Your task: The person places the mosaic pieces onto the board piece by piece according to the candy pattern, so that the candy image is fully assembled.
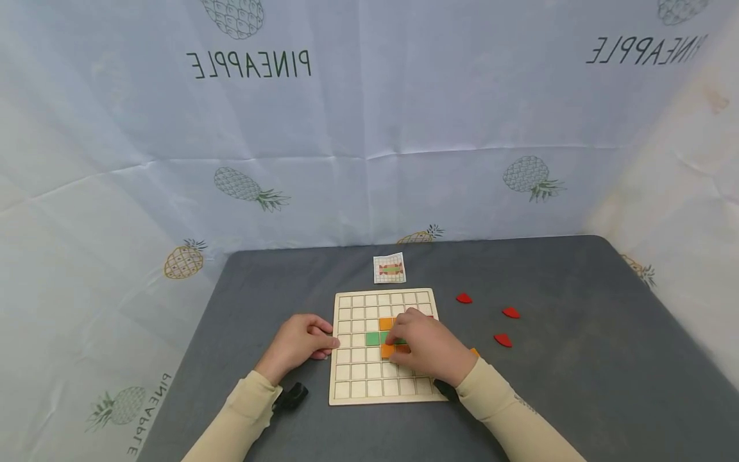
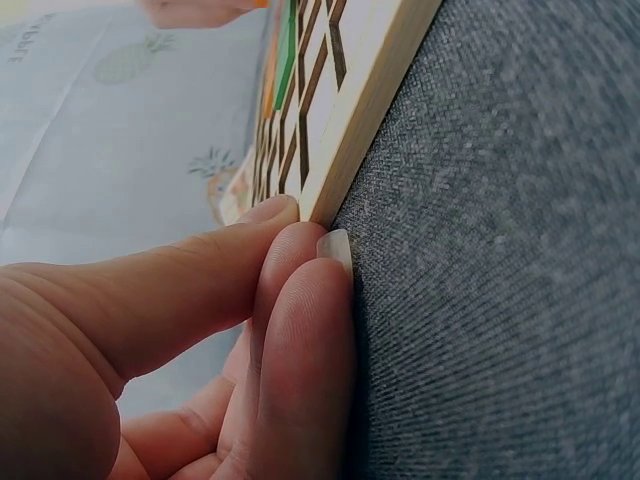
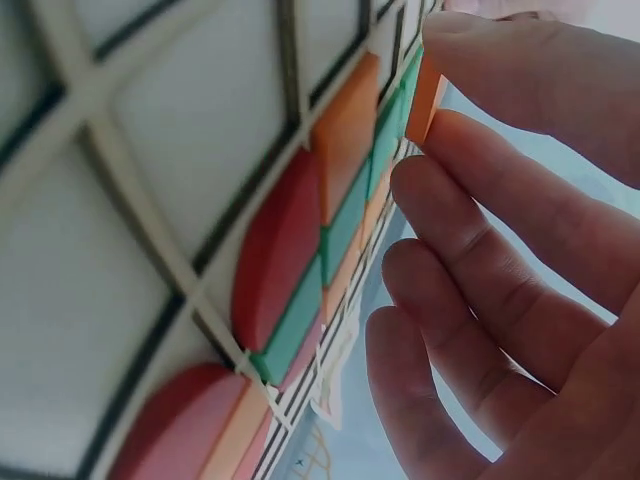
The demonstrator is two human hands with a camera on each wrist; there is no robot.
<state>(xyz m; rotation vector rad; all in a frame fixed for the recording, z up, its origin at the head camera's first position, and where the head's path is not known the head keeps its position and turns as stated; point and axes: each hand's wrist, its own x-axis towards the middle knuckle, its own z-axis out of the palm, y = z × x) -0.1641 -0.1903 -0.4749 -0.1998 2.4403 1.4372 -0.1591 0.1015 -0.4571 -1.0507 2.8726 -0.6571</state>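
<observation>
A square wooden grid board [image 1: 358,388] lies on the table. My left hand [image 1: 303,340] pinches its left edge, the thumb on top and fingertips against the side. Over the middle of the board, my right hand [image 1: 430,343] pinches an orange square tile [image 3: 427,95] between thumb and index finger. The other right fingers are loosely bent. Set in the board's cells are green tiles [image 1: 373,339], orange tiles [image 1: 385,324] and red rounded pieces [image 3: 280,250]. In the head view, the right hand hides part of this pattern.
A small pattern card [image 1: 389,268] lies behind the board. To the right are red fan-shaped pieces [image 1: 503,340] on the grey table [image 1: 577,385]. An orange piece [image 1: 475,351] shows partly behind the right wrist. A pineapple-print cloth [image 1: 369,115] hangs at the back.
</observation>
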